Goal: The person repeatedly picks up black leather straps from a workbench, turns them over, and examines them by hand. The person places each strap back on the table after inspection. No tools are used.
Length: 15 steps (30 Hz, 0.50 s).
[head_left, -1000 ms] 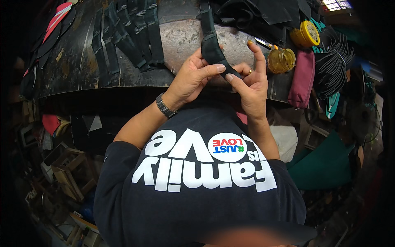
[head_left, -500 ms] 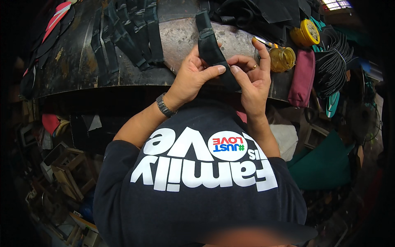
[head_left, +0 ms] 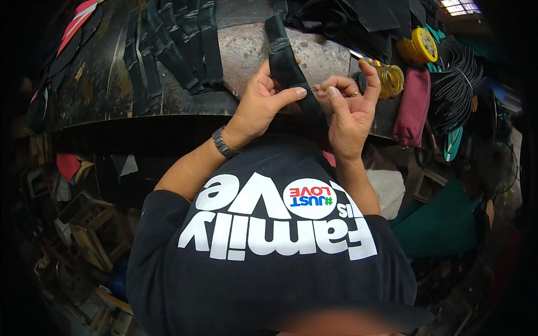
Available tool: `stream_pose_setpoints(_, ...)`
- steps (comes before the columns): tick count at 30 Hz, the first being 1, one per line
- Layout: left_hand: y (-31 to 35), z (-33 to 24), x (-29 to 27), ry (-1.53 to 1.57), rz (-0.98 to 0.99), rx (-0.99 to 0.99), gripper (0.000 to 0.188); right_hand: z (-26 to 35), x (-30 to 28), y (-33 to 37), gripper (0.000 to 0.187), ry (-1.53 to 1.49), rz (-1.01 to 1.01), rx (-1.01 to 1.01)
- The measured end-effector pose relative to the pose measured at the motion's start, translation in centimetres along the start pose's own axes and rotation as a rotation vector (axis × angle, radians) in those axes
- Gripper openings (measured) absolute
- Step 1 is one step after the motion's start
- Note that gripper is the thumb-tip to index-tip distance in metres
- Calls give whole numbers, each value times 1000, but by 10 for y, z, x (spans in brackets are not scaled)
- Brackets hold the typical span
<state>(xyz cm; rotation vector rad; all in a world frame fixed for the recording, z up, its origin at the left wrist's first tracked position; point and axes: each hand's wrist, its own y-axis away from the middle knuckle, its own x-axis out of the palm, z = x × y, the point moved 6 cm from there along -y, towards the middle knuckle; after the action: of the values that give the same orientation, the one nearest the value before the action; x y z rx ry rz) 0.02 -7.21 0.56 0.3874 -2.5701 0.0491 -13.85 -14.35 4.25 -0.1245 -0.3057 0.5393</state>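
A dark, wide strap (head_left: 288, 66) slants over the near edge of the bench, a pale worn band across its upper part. My left hand (head_left: 262, 96) grips it, thumb lying on top and the other fingers mostly hidden underneath. Just right of the strap is my right hand (head_left: 352, 115), off the material. Its thumb and index finger stand apart while the remaining fingers curl, and nothing shows between them. More dark straps (head_left: 178, 50) lie side by side on the bench to the left.
Beyond my hands lies a pale, stone-like slab (head_left: 246, 50) on the dark bench (head_left: 95, 84). To the right are a glass jar (head_left: 390, 81) of amber stuff, a yellow tub (head_left: 417, 46), a maroon pouch (head_left: 412, 106) and a bundle of black cords (head_left: 457, 78).
My right hand has come off the strap and shifted slightly right, its thumb parting from the material. My left hand keeps its hold almost in place.
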Motion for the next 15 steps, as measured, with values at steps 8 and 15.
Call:
stream_pose_setpoints(8, 0, 0, -3, 77, 9, -11, 47, 9, 0, 6, 24, 632, 101, -177)
stream_pose_setpoints(15, 2, -2, 0, 76, -5, -19, 45, 13, 5, 7, 22, 627, 91, -263)
